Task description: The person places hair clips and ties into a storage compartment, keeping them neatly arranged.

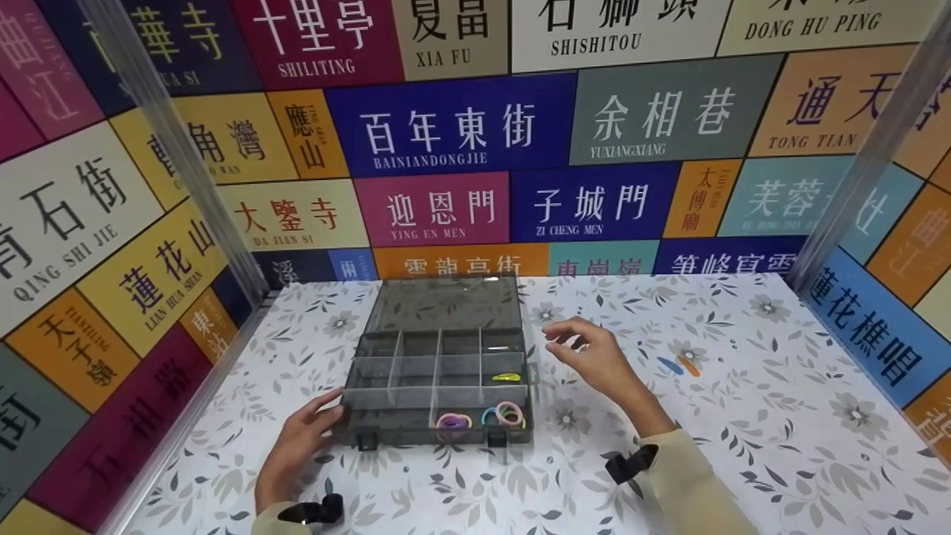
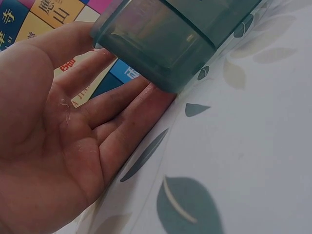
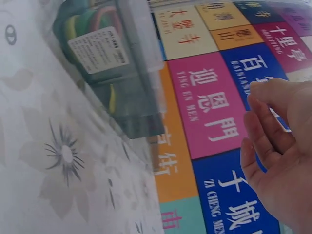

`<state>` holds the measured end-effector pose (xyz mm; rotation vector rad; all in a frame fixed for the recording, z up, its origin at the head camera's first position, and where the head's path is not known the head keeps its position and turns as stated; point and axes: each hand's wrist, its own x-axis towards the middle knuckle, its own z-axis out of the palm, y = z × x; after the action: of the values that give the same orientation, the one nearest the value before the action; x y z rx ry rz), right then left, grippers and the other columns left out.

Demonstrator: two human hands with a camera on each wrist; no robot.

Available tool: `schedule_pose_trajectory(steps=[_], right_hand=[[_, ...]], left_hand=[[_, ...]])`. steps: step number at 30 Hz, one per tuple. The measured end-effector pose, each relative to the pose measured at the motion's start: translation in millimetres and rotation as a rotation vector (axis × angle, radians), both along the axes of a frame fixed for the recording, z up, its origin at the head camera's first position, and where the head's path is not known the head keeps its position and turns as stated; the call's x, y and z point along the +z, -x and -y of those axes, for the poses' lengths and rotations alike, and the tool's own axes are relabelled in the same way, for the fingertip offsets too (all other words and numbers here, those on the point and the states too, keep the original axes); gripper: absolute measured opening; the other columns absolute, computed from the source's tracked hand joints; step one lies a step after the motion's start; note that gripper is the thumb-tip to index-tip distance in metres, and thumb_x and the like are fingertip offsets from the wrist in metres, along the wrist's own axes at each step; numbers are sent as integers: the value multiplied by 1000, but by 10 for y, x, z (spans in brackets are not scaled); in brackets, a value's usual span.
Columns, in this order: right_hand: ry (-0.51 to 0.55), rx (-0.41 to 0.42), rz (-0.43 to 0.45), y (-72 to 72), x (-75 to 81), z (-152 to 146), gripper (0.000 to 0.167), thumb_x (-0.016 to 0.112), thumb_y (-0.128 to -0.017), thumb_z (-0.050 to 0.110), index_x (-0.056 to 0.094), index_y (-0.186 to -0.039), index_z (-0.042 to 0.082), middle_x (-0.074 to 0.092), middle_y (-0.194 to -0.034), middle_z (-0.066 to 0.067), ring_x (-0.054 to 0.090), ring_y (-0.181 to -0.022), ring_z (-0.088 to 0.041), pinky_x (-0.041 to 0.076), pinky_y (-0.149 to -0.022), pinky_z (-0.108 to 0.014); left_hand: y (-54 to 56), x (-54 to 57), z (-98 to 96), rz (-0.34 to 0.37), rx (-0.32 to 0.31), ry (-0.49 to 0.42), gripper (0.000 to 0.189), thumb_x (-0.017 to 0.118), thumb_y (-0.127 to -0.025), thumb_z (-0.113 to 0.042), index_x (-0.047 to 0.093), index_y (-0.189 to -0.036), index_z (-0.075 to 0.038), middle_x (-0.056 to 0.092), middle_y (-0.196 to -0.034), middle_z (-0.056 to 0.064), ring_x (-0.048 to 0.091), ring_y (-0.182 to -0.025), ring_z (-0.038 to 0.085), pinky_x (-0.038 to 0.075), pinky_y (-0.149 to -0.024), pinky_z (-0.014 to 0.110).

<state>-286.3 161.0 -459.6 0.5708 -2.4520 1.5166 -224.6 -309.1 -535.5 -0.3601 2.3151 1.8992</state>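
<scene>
A smoky see-through compartment box (image 1: pixel 394 427) stands on the table with its lid (image 1: pixel 449 305) raised at the back. My left hand (image 1: pixel 301 438) touches its left side with fairly straight fingers, which the left wrist view shows against the box wall. In the front right part lie purple hair ties (image 1: pixel 450 425) and several other coloured bands. A yellow hair clip (image 1: pixel 507 377) sits in the right-hand compartment behind them. My right hand (image 1: pixel 594 357) hovers right of the box, fingers loosely bent and holding nothing.
On the table to the right lie a small blue clip (image 1: pixel 670 365) and an orange clip (image 1: pixel 689 365). A white label (image 3: pixel 100 48) is stuck on the box's side. Panels with street names (image 1: pixel 449 126) rise behind the table.
</scene>
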Motion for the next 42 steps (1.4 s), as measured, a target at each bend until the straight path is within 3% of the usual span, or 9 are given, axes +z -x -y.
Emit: schedule_pose_trajectory(steps=[6, 15, 22, 28, 32, 38, 42], right_hand=[[44, -52, -17, -59, -8, -227, 22, 73, -93, 22, 73, -115, 21, 71, -112, -3, 62, -97, -8, 51, -84, -22], [140, -134, -16, -185, 202, -452, 25, 68, -94, 2, 70, -117, -5, 69, -112, -25, 62, -93, -5, 51, -80, -18], [127, -282, -41, -6, -32, -857, 26, 69, -95, 13, 72, -119, 4, 71, -115, -20, 58, -92, 5, 48, -79, -12], [84, -401, -22, 58, -193, -1135, 29, 69, -96, 24, 72, -120, 9, 72, -113, -10, 57, -93, 9, 45, -79, -9], [74, -471, 18, 94, -313, -1263, 28, 69, -96, 25, 72, -119, 8, 72, -112, -9, 56, -90, 11, 43, -78, -9], [39, -556, 122, 83, -443, -1420, 33, 67, -97, 26, 69, -125, 7, 68, -123, -15, 52, -88, 15, 45, -73, -7], [69, -578, 197, 74, -498, -1512, 38, 68, -96, 26, 66, -128, 5, 69, -118, -5, 51, -87, 14, 46, -72, -8]], left_hand=[[10, -15, -30, 11, 17, -2, 57, 64, -99, -34, 48, -151, -17, 44, -154, 22, 47, -140, 40, 50, -106, 50], [-14, -9, -10, -7, 12, 5, 55, 63, -99, -33, 48, -151, -18, 47, -153, 21, 49, -139, 37, 52, -104, 48], [-23, -9, 2, 5, 15, -1, 55, 63, -100, -33, 47, -151, -20, 46, -154, 20, 49, -139, 36, 51, -105, 47], [13, -23, -12, -5, 26, -13, 55, 64, -99, -31, 48, -151, -18, 49, -152, 21, 50, -138, 36, 52, -105, 48], [19, -24, -11, 10, 29, 2, 58, 65, -98, -35, 48, -151, -18, 48, -152, 21, 49, -139, 38, 49, -107, 50], [-2, 9, -17, 1, 18, -4, 56, 63, -100, -32, 47, -151, -16, 48, -152, 23, 49, -139, 39, 50, -106, 50], [-10, 19, -15, -16, 8, -2, 54, 61, -101, -29, 47, -151, -15, 47, -152, 23, 49, -138, 38, 51, -105, 48]])
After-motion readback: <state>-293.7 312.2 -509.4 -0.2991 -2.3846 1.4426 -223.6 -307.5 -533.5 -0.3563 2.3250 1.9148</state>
